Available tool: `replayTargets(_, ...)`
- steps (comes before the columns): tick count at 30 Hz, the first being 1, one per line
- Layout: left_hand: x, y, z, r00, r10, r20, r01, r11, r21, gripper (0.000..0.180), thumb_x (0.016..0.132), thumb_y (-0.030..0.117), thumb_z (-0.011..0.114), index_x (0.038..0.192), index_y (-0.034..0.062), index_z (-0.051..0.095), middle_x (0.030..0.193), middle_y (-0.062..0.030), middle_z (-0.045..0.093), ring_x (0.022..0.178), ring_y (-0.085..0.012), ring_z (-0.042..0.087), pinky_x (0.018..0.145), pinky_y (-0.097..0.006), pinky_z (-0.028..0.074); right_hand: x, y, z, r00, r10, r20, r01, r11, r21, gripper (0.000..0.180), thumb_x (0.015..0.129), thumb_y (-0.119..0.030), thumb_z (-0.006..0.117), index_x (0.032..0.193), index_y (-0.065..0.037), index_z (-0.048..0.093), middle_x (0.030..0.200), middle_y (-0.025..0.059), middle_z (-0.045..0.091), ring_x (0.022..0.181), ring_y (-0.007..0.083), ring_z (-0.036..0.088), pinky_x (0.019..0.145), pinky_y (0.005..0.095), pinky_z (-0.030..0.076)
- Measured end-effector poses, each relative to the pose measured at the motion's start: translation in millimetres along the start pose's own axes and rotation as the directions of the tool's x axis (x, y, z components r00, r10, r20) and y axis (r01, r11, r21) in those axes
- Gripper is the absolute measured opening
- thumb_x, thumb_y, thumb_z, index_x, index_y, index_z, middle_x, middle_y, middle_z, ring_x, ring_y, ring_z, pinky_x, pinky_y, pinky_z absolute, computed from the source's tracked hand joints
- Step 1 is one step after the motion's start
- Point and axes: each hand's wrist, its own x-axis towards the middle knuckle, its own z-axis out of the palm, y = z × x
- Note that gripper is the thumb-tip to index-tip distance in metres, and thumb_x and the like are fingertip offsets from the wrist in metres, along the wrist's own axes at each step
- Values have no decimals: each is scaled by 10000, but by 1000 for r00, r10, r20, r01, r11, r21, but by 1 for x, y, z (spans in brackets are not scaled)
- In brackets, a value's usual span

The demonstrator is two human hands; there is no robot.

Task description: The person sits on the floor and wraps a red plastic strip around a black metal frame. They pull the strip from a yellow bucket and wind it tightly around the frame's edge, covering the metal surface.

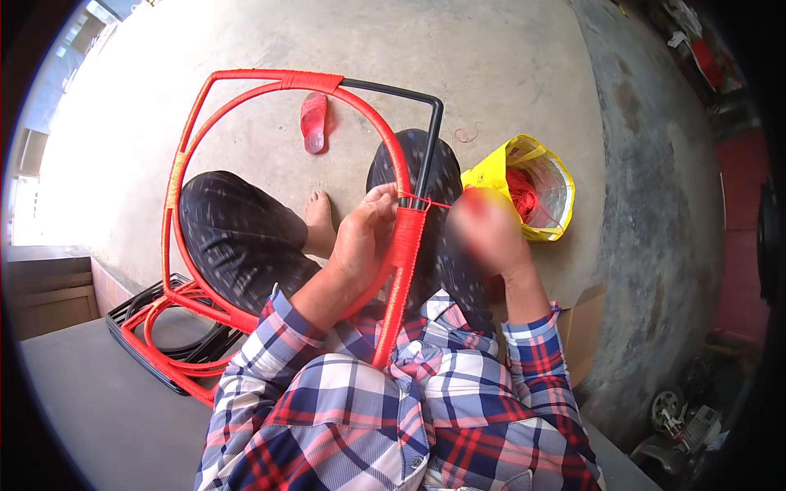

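A metal frame [403, 258] with a ring inside its squared outline stands upright before me, mostly wrapped in red cord. Its far right corner and the bar below it are bare black metal [430, 135]. My left hand [364, 237] is closed around the ring and the right bar, at the edge of the wrapping. From that spot a strand of red cord [439, 204] runs taut to my right hand [489, 233]. That hand is blurred, but looks closed on the cord, with a red patch, perhaps more cord, at its fingers.
A yellow bag [565, 184] holding a heap of red cord [521, 195] stands right of my knee. A red slipper [313, 123] lies on the concrete floor ahead. More frames [155, 327], red and black, rest at my left on a grey surface. A cardboard piece [585, 327] is at right.
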Motion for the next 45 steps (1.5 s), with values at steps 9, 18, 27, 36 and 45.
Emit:
replayTargets(9, 2, 4, 10, 997, -51, -66, 54, 998, 44, 187, 906, 50, 456, 1086, 34, 507, 958, -68, 626, 849, -156, 626, 791, -284, 525, -18, 25, -4, 994, 2, -109, 10, 995, 103, 298, 973, -295, 616, 767, -89, 550, 633, -36, 512, 577, 52, 462, 536, 233, 358)
replayTargets(18, 5, -1, 11, 994, -83, -65, 83, 997, 7, 166, 925, 122, 477, 1030, 24, 561, 907, -82, 668, 832, -177, 672, 778, -275, 548, -36, 35, -17, 994, 2, -109, 39, 926, 375, 200, 905, -169, 648, 751, -103, 539, 605, -20, 492, 530, 74, 466, 510, 235, 363)
replayTargets(27, 6, 2, 8, 962, -204, -184, 214, 976, 41, 234, 952, 244, 531, 983, 16, 576, 854, -187, 697, 740, -237, 689, 662, -301, 565, -39, 42, -18, 974, 20, -224, 84, 891, 446, 211, 930, -195, 660, 767, -104, 561, 617, -28, 486, 534, 64, 457, 512, 218, 348)
replayTargets(36, 10, 5, 12, 986, -124, -108, 134, 987, 89, 216, 943, 252, 508, 944, 43, 564, 805, -174, 683, 602, -223, 648, 531, -267, 498, -32, 92, -19, 950, 142, -277, -61, 958, 281, 174, 929, -208, 651, 840, -73, 585, 686, -23, 545, 579, 72, 488, 543, 239, 393)
replayTargets(45, 6, -10, 1, 991, 131, -14, -130, 991, 17, 455, 969, 417, 513, 1164, 7, 537, 1037, -156, 653, 945, -228, 632, 819, -367, 531, 7, -23, 5, 783, -622, -23, 487, 635, -600, 279, 824, -46, 616, 1100, -80, 627, 1029, 114, 625, 928, 279, 630, 816, 368, 517)
